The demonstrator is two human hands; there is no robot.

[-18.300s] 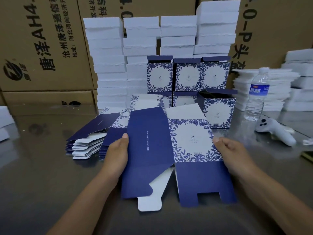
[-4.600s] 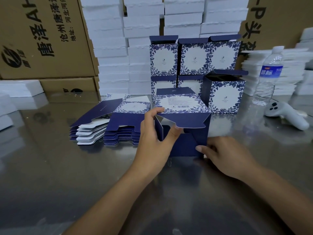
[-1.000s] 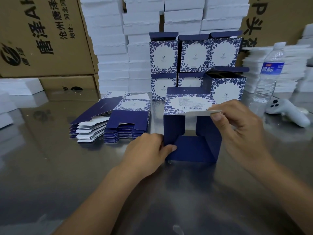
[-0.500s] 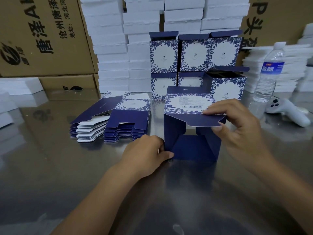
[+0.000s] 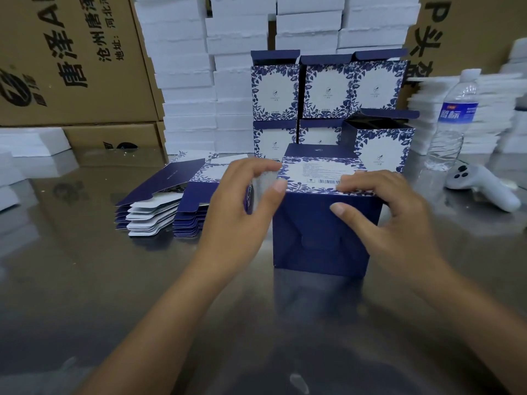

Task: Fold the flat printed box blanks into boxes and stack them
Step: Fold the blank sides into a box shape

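I see the left hand (image 5: 242, 212) curled round the top left corner of the box (image 5: 322, 238), with the thumb at the front edge and the fingers up on top. That corner is blurry, so I cannot tell more. The right hand (image 5: 393, 223) holds the top right part of the box, with its fingers bent over the top side and its thumb pressed on the dark blue side that faces me. That blue side is closed, with a small tab in the middle. The top side is white with blue leaves and a bar code. The box sits in the middle of the frame on the shiny table (image 5: 85, 280). Just left of it lie the flat blanks (image 5: 159, 206) in two low piles. Right behind it are the folded boxes (image 5: 328, 89), stacked in two rows, and one open box (image 5: 379, 146) stands in front of them on the right. At the right edge I see a water bottle (image 5: 453, 121) and a white controller (image 5: 484, 189). White slabs (image 5: 185, 81) are piled high at the back, and brown cartons (image 5: 71, 58) fill the upper left.
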